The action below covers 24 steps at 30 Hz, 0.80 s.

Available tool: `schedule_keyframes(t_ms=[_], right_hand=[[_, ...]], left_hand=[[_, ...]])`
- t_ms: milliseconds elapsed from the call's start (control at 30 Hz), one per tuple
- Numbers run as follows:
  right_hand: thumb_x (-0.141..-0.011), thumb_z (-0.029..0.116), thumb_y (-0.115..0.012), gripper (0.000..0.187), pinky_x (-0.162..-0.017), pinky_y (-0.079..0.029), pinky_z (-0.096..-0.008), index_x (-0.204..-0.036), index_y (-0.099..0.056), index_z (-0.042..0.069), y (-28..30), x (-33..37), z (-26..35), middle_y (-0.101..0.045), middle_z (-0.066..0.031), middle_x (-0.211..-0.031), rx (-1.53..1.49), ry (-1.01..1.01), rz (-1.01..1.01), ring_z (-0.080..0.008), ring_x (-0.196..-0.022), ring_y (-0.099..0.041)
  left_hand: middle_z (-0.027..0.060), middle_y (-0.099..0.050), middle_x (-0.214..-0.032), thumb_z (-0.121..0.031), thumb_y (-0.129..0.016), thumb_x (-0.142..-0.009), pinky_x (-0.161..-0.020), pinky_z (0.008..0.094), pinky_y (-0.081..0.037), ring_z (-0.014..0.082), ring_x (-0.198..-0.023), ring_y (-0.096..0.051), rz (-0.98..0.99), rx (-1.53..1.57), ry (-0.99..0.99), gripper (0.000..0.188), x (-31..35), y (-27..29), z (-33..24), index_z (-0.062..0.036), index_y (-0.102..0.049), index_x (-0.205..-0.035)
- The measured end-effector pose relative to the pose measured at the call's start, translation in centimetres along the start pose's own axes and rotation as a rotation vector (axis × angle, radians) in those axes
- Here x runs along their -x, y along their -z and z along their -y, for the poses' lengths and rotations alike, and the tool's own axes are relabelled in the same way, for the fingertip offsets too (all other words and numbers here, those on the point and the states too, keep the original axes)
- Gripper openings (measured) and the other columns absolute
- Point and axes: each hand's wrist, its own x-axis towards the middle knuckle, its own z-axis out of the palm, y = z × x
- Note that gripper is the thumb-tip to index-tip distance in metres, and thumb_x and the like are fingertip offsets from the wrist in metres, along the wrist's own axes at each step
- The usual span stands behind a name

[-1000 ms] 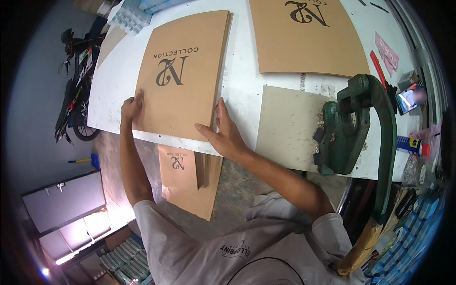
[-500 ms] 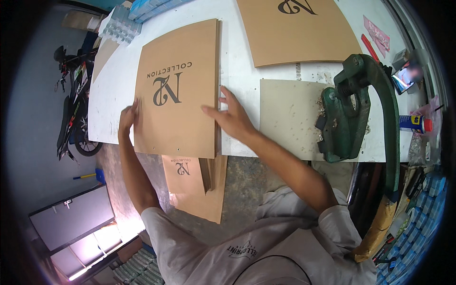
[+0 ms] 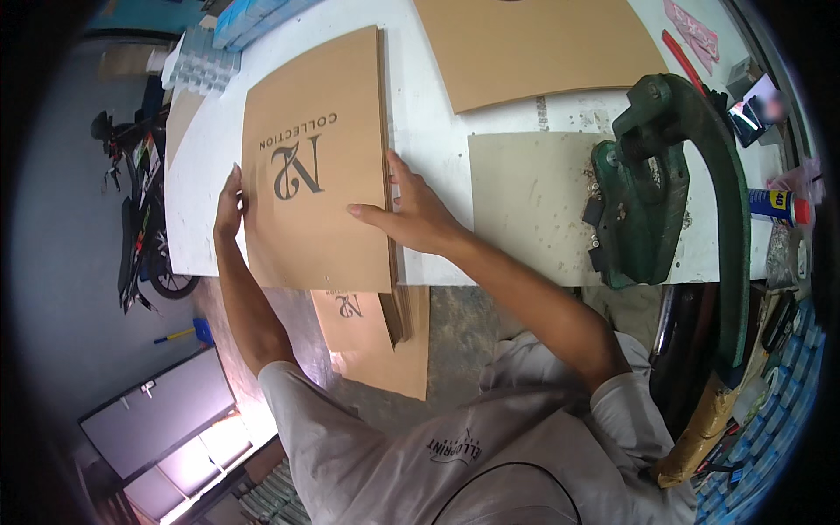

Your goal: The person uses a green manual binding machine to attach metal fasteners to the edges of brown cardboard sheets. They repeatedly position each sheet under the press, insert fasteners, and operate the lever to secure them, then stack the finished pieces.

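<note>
A stack of brown kraft-paper pieces [image 3: 341, 241], with a dark logo on top, lies on the white table, its near end at the table's front edge. Along its left side is my left hand [image 3: 229, 206], open, fingers fairly straight and close to the edge; whether they touch it I cannot tell. My right hand [image 3: 418, 210] is at the right side, its thumb stretched over the top piece and the other fingers along the edge. Both hands look open rather than gripping. To the right lies a grey board [image 3: 525, 192] beside a green metal lever press [image 3: 647, 210].
More brown kraft pieces [image 3: 534, 57] lie at the far side. Below the table edge sits another printed kraft stack [image 3: 354, 324]. At right are a red pen-like tool [image 3: 682, 59], a phone [image 3: 748, 121] and a blue spray can [image 3: 774, 206]. A motorbike [image 3: 144, 210] stands left.
The view has shifted slightly. My right thumb reaches a little further over the top piece. My left fingers have straightened along the left edge. The stack stays about where it was.
</note>
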Motion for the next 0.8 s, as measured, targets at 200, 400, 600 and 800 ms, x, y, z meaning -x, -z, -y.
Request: schedule_keyframes(t_ms=[200,400,600,800], right_hand=[[-0.084,0.046,-0.082,0.108,-0.109,-0.045,-0.0497,-0.159,-0.023,-0.004,2.3,8.0,-1.6,-0.05,-0.0275,-0.142,0.311,0.243,0.133,-0.0404,-0.133,-0.047],[-0.076,0.043,-0.082,0.106,-0.091,-0.041,-0.0542,-0.159,-0.033,0.0,-3.0,9.5,-2.6,-0.054,-0.0226,-0.119,0.799,0.504,-0.036,-0.0378,-0.112,-0.051],[-0.087,0.022,-0.066,0.083,-0.094,-0.041,-0.0554,-0.157,-0.032,-0.005,-7.1,8.4,-4.8,-0.057,-0.0253,-0.112,0.88,0.417,-0.171,-0.0387,-0.106,-0.053],[-0.084,0.008,-0.061,0.076,-0.088,-0.039,-0.0495,-0.152,-0.035,-0.014,-6.0,8.8,-2.8,-0.054,-0.0234,-0.1,0.858,0.476,-0.248,-0.0341,-0.092,-0.051]], left_hand=[[0.0169,-0.048,-0.152,-0.052,-0.075,-0.089,-0.105,0.0484,-0.048,0.0321,-0.132,-0.051,0.179,-0.249,-0.089,0.103,8.6,4.4,5.9,-0.01,-0.02,-0.166],[0.018,-0.035,-0.165,-0.028,-0.1,-0.058,-0.107,0.0487,-0.05,0.0331,-0.146,-0.041,0.203,-0.55,-0.364,0.142,16.9,1.8,7.3,-0.0106,-0.01,-0.167],[0.0209,-0.048,-0.156,-0.022,-0.084,-0.077,-0.11,0.046,-0.049,0.0333,-0.14,-0.053,0.097,-0.836,-0.504,0.075,16.3,0.8,6.2,-0.0038,-0.057,-0.144],[0.0206,-0.072,-0.117,0.003,-0.095,-0.059,-0.087,0.0433,-0.058,0.0331,-0.106,-0.071,0.046,-0.627,-0.341,0.135,15.7,2.1,7.6,-0.0202,-0.016,-0.166]])
